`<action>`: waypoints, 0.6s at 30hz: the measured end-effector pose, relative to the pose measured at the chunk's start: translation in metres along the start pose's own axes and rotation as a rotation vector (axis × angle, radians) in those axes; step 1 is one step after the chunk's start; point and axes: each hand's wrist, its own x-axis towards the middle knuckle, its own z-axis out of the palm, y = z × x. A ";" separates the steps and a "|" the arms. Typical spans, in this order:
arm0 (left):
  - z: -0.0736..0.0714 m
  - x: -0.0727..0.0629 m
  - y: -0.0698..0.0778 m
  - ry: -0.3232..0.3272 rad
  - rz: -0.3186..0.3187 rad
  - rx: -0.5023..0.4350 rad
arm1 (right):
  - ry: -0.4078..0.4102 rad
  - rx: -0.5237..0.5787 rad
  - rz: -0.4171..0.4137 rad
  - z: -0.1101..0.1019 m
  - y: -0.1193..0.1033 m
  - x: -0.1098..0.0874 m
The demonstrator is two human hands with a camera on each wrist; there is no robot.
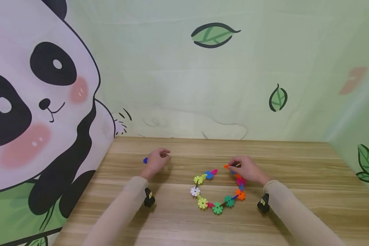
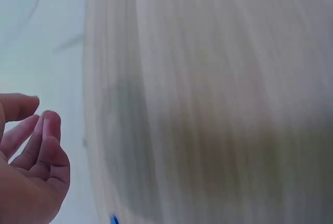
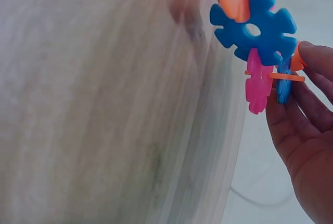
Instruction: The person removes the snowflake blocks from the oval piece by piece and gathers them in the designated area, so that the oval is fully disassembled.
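A ring-shaped chain of plastic snowflake discs (image 1: 217,208) in green, orange, yellow, white, pink and blue lies on the wooden table, with a gap on its far side. At the right end of that gap my right hand (image 1: 247,168) pinches an orange snowflake disc (image 3: 297,62) between thumb and fingers. Blue (image 3: 270,26) and pink discs (image 3: 258,83) hang linked beside the fingers in the right wrist view. Farther left, my left hand (image 1: 158,160) hovers over the table with loosely curled fingers and holds nothing. A loose blue disc (image 1: 145,160) sits just beside it, partly hidden.
The wooden table (image 1: 178,225) reaches back to a pale green wall cloth (image 1: 172,85) printed with leaves. A large printed panda (image 1: 55,102) covers the left wall, close to the table's left edge. Each wrist wears a small black camera (image 1: 149,197).
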 end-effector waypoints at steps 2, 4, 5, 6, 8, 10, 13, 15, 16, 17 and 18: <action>0.009 0.000 0.008 -0.025 0.018 -0.008 | 0.001 0.000 0.004 0.000 0.000 -0.001; 0.018 0.000 0.015 -0.050 0.039 -0.026 | 0.001 0.000 0.009 0.000 0.000 -0.001; 0.022 -0.001 0.019 -0.062 0.053 -0.028 | 0.003 0.000 0.010 0.000 0.000 -0.001; 0.027 -0.001 0.022 -0.074 0.064 -0.030 | 0.004 0.001 0.012 0.000 0.000 -0.001; 0.035 -0.001 0.030 -0.102 0.081 -0.040 | 0.011 0.002 0.013 0.000 0.000 -0.001; 0.044 -0.002 0.039 -0.133 0.100 -0.046 | 0.019 0.004 0.009 0.000 0.000 0.000; 0.056 -0.004 0.052 -0.176 0.128 -0.042 | 0.027 0.007 -0.001 -0.001 0.001 0.000; 0.064 -0.005 0.059 -0.202 0.148 -0.036 | 0.028 0.010 -0.006 0.000 0.001 0.000; 0.068 -0.006 0.062 -0.216 0.155 -0.037 | 0.028 0.010 -0.005 -0.001 0.001 0.000; 0.072 -0.006 0.065 -0.231 0.159 -0.035 | 0.029 0.011 -0.006 0.000 0.002 0.000; 0.075 -0.007 0.067 -0.246 0.162 -0.033 | 0.031 0.012 -0.006 0.000 0.002 0.000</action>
